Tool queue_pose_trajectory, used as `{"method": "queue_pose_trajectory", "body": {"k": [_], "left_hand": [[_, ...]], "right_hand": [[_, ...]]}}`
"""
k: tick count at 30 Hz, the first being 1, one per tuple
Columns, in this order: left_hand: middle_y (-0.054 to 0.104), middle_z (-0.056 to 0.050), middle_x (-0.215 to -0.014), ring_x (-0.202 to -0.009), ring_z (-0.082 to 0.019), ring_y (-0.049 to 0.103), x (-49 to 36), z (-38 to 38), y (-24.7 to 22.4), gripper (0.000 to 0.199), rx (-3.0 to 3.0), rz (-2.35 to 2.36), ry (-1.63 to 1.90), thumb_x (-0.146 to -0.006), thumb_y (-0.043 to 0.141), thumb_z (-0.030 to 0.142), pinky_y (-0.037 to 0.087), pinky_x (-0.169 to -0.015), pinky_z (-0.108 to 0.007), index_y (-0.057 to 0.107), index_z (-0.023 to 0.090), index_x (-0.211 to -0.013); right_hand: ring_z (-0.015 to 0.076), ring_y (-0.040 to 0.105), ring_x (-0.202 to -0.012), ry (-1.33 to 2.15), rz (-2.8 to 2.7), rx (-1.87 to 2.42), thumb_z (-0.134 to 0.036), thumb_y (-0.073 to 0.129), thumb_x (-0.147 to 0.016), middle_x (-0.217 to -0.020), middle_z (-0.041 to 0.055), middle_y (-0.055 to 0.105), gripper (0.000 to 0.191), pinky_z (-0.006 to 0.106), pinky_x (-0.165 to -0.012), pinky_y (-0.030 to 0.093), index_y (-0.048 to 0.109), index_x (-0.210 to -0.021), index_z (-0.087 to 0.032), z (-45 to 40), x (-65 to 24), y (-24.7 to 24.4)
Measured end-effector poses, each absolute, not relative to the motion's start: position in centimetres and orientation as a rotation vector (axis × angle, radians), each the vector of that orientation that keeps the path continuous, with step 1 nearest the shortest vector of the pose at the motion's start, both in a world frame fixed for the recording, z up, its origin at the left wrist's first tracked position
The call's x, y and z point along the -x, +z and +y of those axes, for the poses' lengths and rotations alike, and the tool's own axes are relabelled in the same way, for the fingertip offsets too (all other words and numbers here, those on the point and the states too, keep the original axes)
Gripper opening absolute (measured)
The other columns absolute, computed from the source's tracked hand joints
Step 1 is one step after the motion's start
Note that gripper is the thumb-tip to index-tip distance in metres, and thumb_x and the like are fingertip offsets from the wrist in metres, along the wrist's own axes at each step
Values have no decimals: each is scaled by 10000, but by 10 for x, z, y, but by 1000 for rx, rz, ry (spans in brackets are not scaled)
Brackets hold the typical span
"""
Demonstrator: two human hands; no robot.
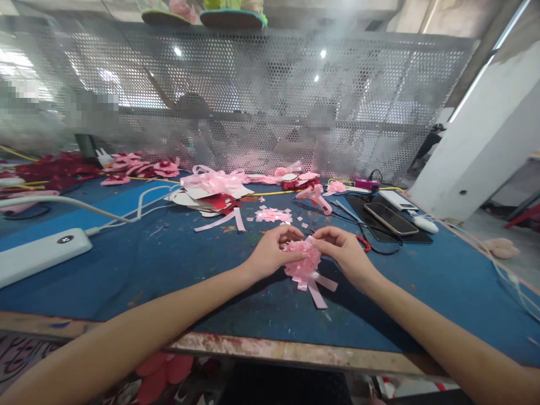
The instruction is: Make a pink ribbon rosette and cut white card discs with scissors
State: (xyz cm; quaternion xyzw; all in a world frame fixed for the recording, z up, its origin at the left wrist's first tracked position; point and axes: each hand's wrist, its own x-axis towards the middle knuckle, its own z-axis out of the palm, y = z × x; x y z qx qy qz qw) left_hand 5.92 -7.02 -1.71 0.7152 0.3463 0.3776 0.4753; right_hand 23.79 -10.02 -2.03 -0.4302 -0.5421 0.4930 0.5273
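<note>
A pink ribbon rosette [302, 260] with layered petals and two loose tails is held just above the front middle of the blue table. My left hand [272, 251] grips its left side, thumb across the front and fingers curled behind. At its upper right edge, my right hand [343, 250] pinches a short pale pink ribbon piece [311, 241] against the rosette. Beyond the hands lies a small pile of cut pink ribbon pieces [273, 215]. A pink glue gun [315, 198] rests behind them, and red-handled scissors [363, 243] are partly hidden behind my right hand.
A stack of card and pink ribbon [215, 188] stands at the back left. On the right, a phone [391, 218] lies on a black mat [422, 238]. A white power strip [46, 256] with cables occupies the left. A perforated metal screen [253, 101] borders the back.
</note>
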Motion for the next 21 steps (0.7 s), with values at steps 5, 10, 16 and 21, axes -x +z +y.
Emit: {"method": "queue_pose_trajectory", "body": {"k": [5, 10, 16, 21], "left_hand": [[621, -21, -824, -759, -161, 593, -58, -69, -19, 408, -1703, 872, 948, -564, 781, 322, 464, -727, -285, 570, 160, -873], [622, -24, -847, -785, -161, 591, -58, -68, -20, 387, -1747, 832, 936, -592, 765, 325, 458, -759, -285, 568, 159, -881], [617, 0, -758, -683, -134, 558, -61, -66, -22, 321, -1702, 899, 827, -634, 730, 330, 443, -661, -250, 608, 136, -859], [659, -36, -806, -719, -147, 607, -62, -63, -24, 340, -1415, 842, 741, -638, 733, 347, 490, -701, -279, 629, 126, -875]], "right_hand": [[123, 594, -666, 1196, -1321, 1011, -329, 750, -627, -742, -1, 645, 276, 253, -652, 483, 618, -828, -193, -101, -238, -23], [126, 601, -666, 1184, -1367, 1016, -247, 777, -585, -739, -13, 649, 337, 248, -629, 476, 578, -854, -211, -99, -238, -29], [99, 564, -588, 1259, -1076, 1024, -265, 806, -523, -671, -45, 595, 389, 227, -560, 469, 567, -824, -204, -92, -242, -30], [86, 554, -575, 1342, -803, 989, -225, 836, -440, -646, -69, 561, 435, 240, -563, 494, 548, -766, -201, -86, -248, -29]]}}
